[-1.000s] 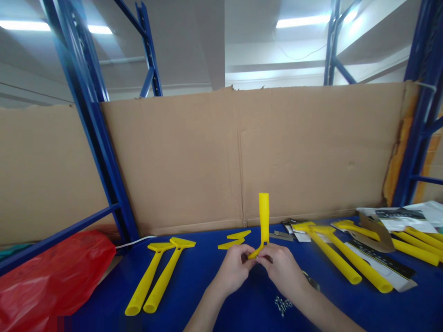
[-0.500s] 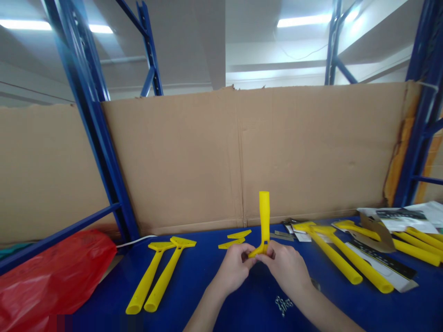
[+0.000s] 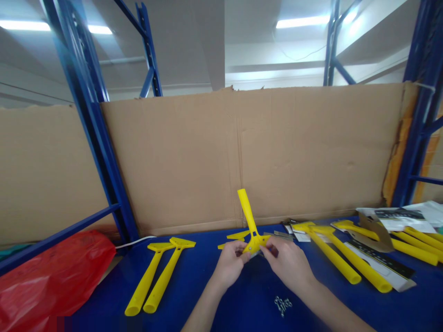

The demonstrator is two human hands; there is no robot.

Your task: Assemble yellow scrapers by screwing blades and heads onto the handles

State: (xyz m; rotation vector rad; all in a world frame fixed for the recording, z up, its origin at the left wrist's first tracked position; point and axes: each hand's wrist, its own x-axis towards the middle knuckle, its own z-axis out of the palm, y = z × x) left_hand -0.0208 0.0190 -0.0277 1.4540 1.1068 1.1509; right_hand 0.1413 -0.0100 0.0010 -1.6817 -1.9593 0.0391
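Between my hands a yellow scraper [image 3: 247, 212] stands head down, its hollow handle pointing up and tilted left. My left hand [image 3: 230, 263] is closed on the left end of its wide head, where a small silver screw shows. Thumb and fingers of my right hand [image 3: 290, 259] pinch the head's right end. A pale metal edge shows under the head, partly hidden by the fingers. Just behind my left hand lie loose yellow head plates [image 3: 237, 235], partly covered. Several small silver screws [image 3: 283, 305] form a little heap on the blue table [image 3: 249, 304] before my right forearm.
Two yellow scrapers [image 3: 165, 280] lie at the left, near a red plastic bag [image 3: 55, 276]. On the right are more yellow scrapers [image 3: 360, 263], black-and-white packaging [image 3: 380, 265] and a cardboard piece [image 3: 375, 233]. A cardboard wall [image 3: 180, 161] and blue rack posts [image 3: 100, 124] stand behind.
The scraper has turned in my hands: its handle leans left instead of standing upright, and its head's broad face now shows. My right hand has shifted slightly to the head's right end.
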